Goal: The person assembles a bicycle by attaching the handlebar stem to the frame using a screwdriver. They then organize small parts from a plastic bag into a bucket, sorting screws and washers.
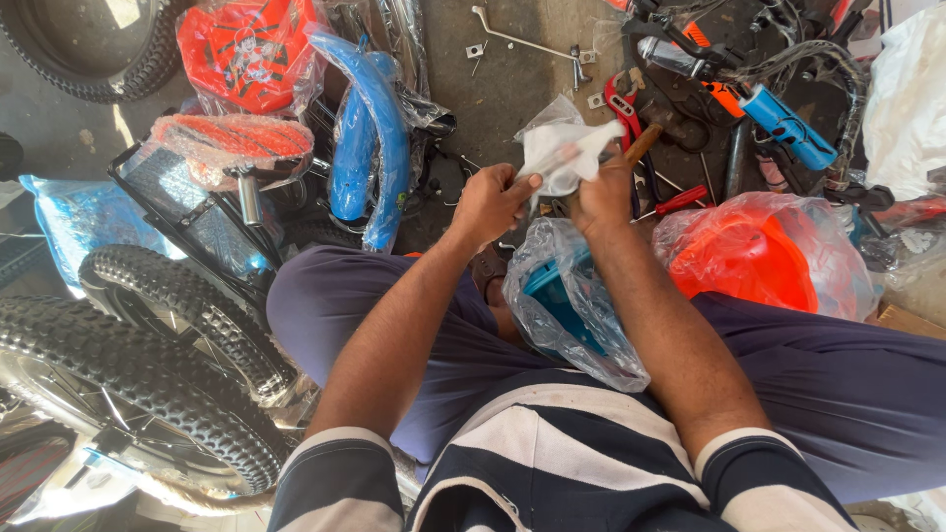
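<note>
Small clear plastic bag (570,158), crumpled, pinched between fingers above lap.

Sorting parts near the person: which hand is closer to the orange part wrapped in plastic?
Right. The right hand is just up and left of the orange part, holding a white wrapper. The left hand is farther left, beyond the right hand.

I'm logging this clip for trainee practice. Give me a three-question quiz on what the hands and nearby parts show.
1. True or false: both hands grip the small white plastic bag.
2. What lies on the lap below the hands? A) teal part in clear plastic B) a tyre C) a hammer
3. What colour is the wrapped mudguard beyond the left hand?

Key: 1 true; the right hand holds it too. 2 A. 3 blue.
</note>
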